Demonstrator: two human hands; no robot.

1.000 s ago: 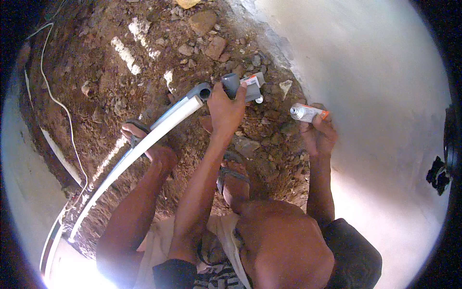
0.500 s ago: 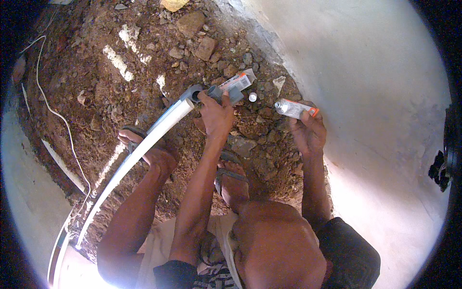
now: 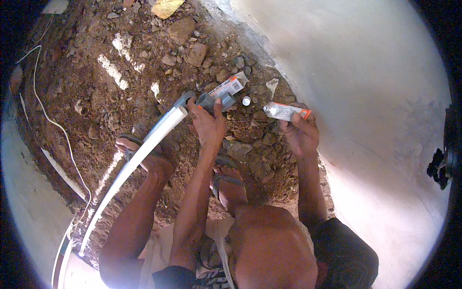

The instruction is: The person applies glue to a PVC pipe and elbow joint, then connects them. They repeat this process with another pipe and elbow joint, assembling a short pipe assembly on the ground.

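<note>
One fitting (image 3: 225,99) in the closed left hand (image 3: 210,129) comes nearer the tube (image 3: 283,111) pinched in the right hand (image 3: 302,137), nozzle (image 3: 266,109) first, beside the soil's (image 3: 274,178) right edge.

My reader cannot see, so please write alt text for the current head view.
A person's left hand holds a gray pipe fitting, the right hand an uncapped white and orange tube, over rocky soil. A long white pipe slants at left; a white cap and an open box are nearby.
</note>
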